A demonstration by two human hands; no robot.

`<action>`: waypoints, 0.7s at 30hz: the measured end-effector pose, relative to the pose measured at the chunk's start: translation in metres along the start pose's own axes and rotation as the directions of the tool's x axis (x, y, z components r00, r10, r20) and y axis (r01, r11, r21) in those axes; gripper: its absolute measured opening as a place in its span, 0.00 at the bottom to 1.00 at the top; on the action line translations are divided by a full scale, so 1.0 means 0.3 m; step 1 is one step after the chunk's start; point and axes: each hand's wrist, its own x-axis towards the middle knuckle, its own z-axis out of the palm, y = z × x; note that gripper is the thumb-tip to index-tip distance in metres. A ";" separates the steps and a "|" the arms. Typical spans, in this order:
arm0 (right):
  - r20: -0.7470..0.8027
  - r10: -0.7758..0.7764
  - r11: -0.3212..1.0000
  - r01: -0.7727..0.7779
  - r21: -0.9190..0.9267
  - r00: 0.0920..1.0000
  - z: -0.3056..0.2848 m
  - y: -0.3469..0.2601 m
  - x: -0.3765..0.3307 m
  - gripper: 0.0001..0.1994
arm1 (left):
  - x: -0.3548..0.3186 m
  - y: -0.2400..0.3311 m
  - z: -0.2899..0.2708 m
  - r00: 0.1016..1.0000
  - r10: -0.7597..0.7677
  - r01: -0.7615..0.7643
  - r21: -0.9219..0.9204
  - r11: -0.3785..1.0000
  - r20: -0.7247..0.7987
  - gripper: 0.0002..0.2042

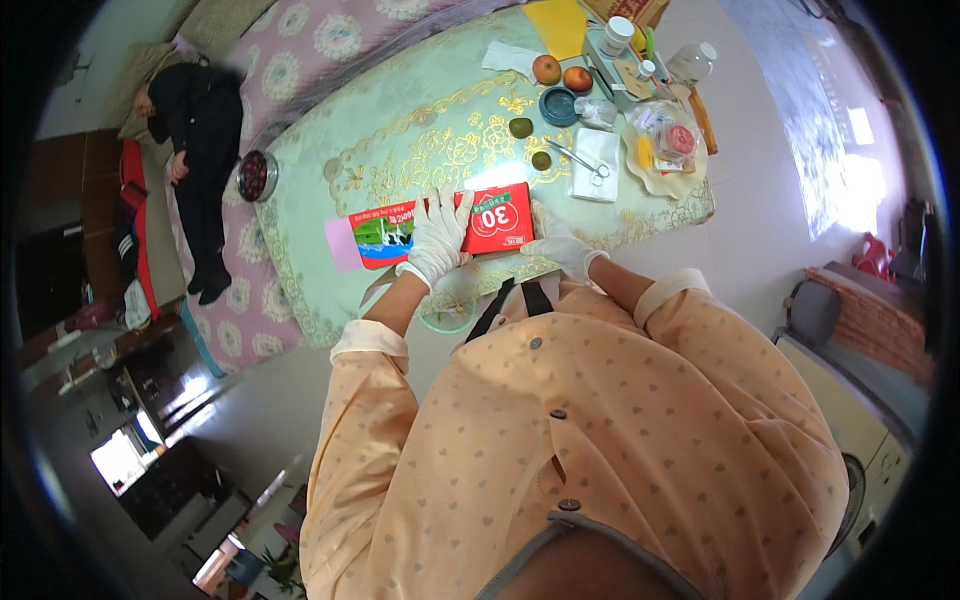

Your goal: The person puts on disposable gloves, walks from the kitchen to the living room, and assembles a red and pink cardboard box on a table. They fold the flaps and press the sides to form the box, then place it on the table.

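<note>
A red carton (497, 218) with a green and blue picture panel and a white round mark lies lengthwise near the table's front edge. Across its middle rests my left hand (437, 240), in a white glove, fingers stretched and spread toward the far edge. My right hand (562, 248), also gloved, is at the carton's right end, with fingers along that side and the thumb at the near corner. A pink flat piece (342, 245) sticks out by the left end. Beyond the carton are two green round fruits (521, 128) and scissors (580, 160) on a white cloth (595, 163).
Apples (546, 69), a dark teal bowl (558, 106), bottles (617, 36) and a scalloped dish (672, 182) crowd the table's far right. A bowl of dark red fruit (257, 176) stands at the left edge. Someone in black (205, 160) is on the sofa (310, 45).
</note>
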 end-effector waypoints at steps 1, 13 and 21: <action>0.006 0.013 1.000 -0.014 0.017 1.000 -0.005 0.019 0.000 0.49 | 0.005 -0.002 0.007 1.000 0.012 -0.012 0.004 1.000 -0.017 0.60; -0.044 -0.083 0.955 0.092 0.282 0.996 0.035 0.125 -0.002 0.46 | 0.103 -0.216 0.037 0.961 0.245 -0.197 -0.303 0.932 0.131 0.54; -0.208 -0.050 0.985 0.082 0.149 0.977 0.121 0.044 -0.016 0.38 | 0.096 -0.181 -0.011 0.965 0.180 -0.097 -0.380 0.920 0.189 0.62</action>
